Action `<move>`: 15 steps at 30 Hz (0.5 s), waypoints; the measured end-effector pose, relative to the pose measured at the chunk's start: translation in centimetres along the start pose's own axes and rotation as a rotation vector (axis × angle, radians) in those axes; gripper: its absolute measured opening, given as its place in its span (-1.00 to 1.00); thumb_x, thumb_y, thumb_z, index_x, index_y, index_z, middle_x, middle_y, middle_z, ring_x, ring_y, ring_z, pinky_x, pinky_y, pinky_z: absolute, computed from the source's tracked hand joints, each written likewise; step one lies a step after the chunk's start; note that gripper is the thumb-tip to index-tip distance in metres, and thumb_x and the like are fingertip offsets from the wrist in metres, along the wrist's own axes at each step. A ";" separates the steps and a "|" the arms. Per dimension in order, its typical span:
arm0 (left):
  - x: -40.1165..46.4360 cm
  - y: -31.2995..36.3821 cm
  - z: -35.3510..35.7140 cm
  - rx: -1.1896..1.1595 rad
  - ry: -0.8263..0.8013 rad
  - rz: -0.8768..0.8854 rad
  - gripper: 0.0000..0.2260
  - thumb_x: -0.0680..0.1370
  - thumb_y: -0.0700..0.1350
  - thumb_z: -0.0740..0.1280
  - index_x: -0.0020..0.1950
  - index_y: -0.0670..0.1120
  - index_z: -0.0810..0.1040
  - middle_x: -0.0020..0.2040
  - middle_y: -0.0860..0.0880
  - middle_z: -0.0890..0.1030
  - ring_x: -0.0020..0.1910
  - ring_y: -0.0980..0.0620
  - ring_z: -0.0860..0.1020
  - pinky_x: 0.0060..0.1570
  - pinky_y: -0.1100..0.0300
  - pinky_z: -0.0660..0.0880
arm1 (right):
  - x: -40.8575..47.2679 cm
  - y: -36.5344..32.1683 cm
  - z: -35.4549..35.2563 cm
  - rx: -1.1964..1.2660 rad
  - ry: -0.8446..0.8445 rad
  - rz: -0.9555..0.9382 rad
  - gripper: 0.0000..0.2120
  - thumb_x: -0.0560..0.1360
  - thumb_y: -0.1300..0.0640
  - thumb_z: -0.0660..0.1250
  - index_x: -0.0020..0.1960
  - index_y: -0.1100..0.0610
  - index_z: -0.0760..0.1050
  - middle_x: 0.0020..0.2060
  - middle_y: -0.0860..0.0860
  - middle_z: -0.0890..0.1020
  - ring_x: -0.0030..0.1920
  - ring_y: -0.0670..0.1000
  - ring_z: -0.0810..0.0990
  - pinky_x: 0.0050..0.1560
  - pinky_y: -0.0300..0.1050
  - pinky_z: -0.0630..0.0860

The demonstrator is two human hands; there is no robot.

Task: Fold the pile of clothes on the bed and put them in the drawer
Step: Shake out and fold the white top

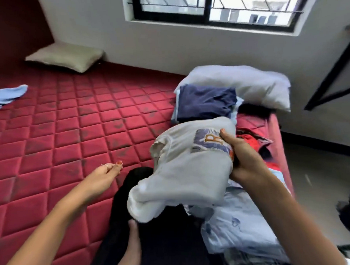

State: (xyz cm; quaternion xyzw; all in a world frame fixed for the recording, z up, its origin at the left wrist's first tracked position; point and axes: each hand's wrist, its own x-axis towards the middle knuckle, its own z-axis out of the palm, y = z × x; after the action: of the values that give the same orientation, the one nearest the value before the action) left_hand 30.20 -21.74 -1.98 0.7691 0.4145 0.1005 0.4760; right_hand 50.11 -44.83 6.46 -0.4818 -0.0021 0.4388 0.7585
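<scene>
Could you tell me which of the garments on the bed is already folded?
The navy garment, lying as a neat rectangle against the white pillow. The grey T-shirt hangs bunched in the right hand; the light blue shirt lies crumpled.

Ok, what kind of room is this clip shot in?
Most likely a bedroom: a red quilted mattress, pillows along the wall under a barred window, and clothes piled beside the person.

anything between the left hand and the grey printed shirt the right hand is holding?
Head view: only bare red mattress and the top of a black garment lie between the left hand and the grey printed shirt, which the right hand grips.
</scene>
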 end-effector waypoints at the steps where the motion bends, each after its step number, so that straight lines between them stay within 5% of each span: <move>1: 0.4 0.6 0.3 0.008 -0.007 0.021 -0.69 0.64 0.04 0.12 0.15 -0.12 0.52 0.08 -0.03 0.56 0.07 0.03 0.47 0.00 0.16 0.32 | 0.0 -1.1 0.0 0.031 -0.007 -0.052 -0.67 0.60 0.01 0.18 0.13 0.24 0.55 -0.14 0.15 0.69 -0.23 0.07 0.69 -0.14 0.01 0.62; 4: 1.6 2.2 1.1 0.024 -0.031 0.066 -0.75 0.62 0.06 0.13 -0.03 -0.04 0.53 0.03 -0.06 0.59 0.05 -0.04 0.52 -0.03 0.10 0.40 | 0.3 -4.9 0.4 0.153 0.000 -0.293 -0.62 0.63 0.03 0.12 -0.09 0.14 0.66 -0.23 0.08 0.71 -0.26 0.02 0.69 -0.18 -0.06 0.62; 7: 2.9 3.4 2.5 0.020 -0.070 0.102 -0.77 0.61 0.06 0.15 -0.05 -0.01 0.53 0.02 -0.12 0.62 0.13 -0.11 0.55 0.21 0.01 0.41 | 2.1 -7.8 -0.4 0.305 0.047 -0.473 -0.60 0.59 -0.06 0.17 0.28 0.18 0.51 0.12 0.14 0.64 0.10 0.11 0.64 0.09 0.07 0.59; 9: 3.0 4.1 3.6 0.040 -0.091 0.111 -0.75 0.61 0.07 0.16 0.00 -0.03 0.55 0.03 -0.16 0.62 0.04 -0.05 0.54 0.15 0.04 0.41 | 3.7 -8.7 -1.9 0.358 0.125 -0.556 -0.53 0.56 -0.09 0.22 0.37 0.14 0.44 0.21 0.12 0.60 0.19 0.13 0.59 0.17 0.12 0.54; 15: 3.4 4.7 5.5 0.089 -0.123 0.120 -0.76 0.60 0.12 0.19 -0.01 0.02 0.55 0.01 -0.04 0.61 0.05 0.03 0.52 0.04 0.17 0.33 | 10.3 0.2 -12.9 0.309 0.619 -0.364 -0.70 0.58 -0.04 0.23 0.12 0.17 0.51 0.24 0.26 0.51 -0.01 0.09 0.61 -0.06 0.10 0.59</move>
State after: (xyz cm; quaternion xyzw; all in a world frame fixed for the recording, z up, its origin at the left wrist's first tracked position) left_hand 37.93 -23.75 -1.81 0.8177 0.3418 0.0629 0.4589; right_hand 61.85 -47.33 -4.93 -0.4630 0.2074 0.1260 0.8525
